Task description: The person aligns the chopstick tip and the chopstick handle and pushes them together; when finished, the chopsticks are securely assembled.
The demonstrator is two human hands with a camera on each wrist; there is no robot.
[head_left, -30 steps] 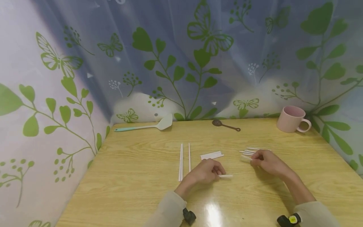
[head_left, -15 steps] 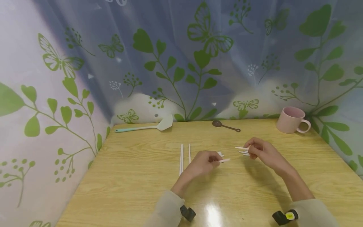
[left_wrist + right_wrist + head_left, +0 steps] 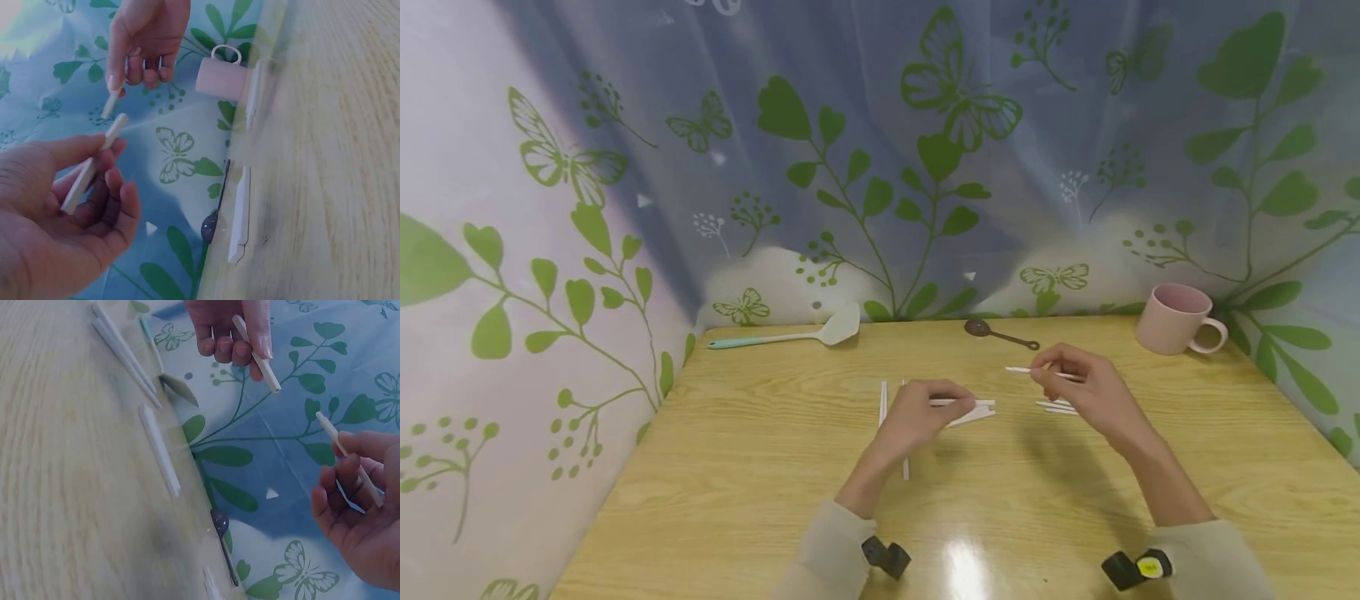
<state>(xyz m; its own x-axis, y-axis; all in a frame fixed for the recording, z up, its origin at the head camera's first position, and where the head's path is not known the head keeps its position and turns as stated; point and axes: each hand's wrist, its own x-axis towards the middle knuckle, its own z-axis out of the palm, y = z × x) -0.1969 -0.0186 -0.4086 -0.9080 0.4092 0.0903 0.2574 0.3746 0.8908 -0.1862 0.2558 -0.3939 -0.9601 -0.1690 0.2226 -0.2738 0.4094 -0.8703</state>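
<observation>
My left hand (image 3: 917, 417) pinches a short white chopstick section (image 3: 269, 375) between thumb and fingers; its facing end shows a small hole in the right wrist view. Opposite it, my right hand (image 3: 1097, 396) pinches another white chopstick section (image 3: 1019, 369), which has a narrower tip. Both are held above the table, their ends pointing toward each other with a gap between. Beneath the left hand lies a row of white sections (image 3: 976, 415), partly covered. A second small group of sections (image 3: 1056, 407) lies below the right hand. Long white chopsticks (image 3: 882, 402) lie at the left, partly behind the left hand.
Along the back edge of the wooden table (image 3: 737, 467) lie a spatula (image 3: 838, 325) with a mint handle and a dark brown spoon (image 3: 979, 328). A pink mug (image 3: 1172, 321) stands at the back right. Patterned curtain (image 3: 850, 167) hangs right behind the table.
Both hands have risen off the table and moved away from me, each with a chopstick section. The right hand has lifted its section above the right group; the left has moved over the middle row.
</observation>
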